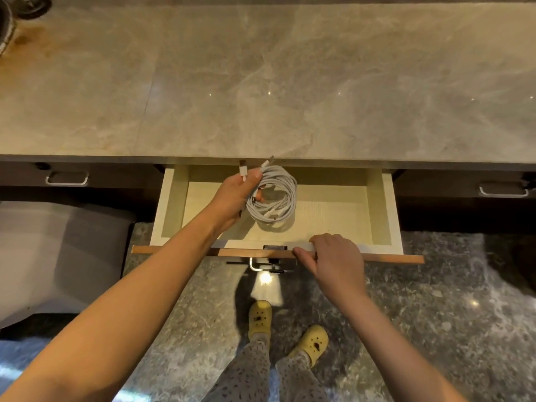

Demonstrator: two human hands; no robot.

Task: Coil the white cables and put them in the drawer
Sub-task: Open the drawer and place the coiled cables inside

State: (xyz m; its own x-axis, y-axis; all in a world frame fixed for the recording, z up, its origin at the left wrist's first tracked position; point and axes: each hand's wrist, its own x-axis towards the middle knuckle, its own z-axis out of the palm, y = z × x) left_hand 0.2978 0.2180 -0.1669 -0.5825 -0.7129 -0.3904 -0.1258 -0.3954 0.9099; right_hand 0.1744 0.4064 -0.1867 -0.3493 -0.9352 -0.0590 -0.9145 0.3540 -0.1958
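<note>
A person stands at an open drawer (174, 204) under a marble counter (261, 82), lowering a bundle of coiled white cables (275, 195) into it. The left hand (232, 195) is closed around the near-left side of the coil, fingers curled through the loops, with two plug ends sticking up past the fingertips toward the counter's edge. The coil hangs over the left half of the drawer; whether it touches the bottom cannot be told. To the right of the coil the pale drawer floor lies bare out to the far side wall, and a strip stays free between the coil and the front panel. The right hand (333, 256) rests on the top edge of the drawer's wooden front (391, 258), fingers bent over it, just right of a metal handle (256, 265). Below both hands, yellow clogs (260, 317) stand on a speckled stone floor (435, 314).
</note>
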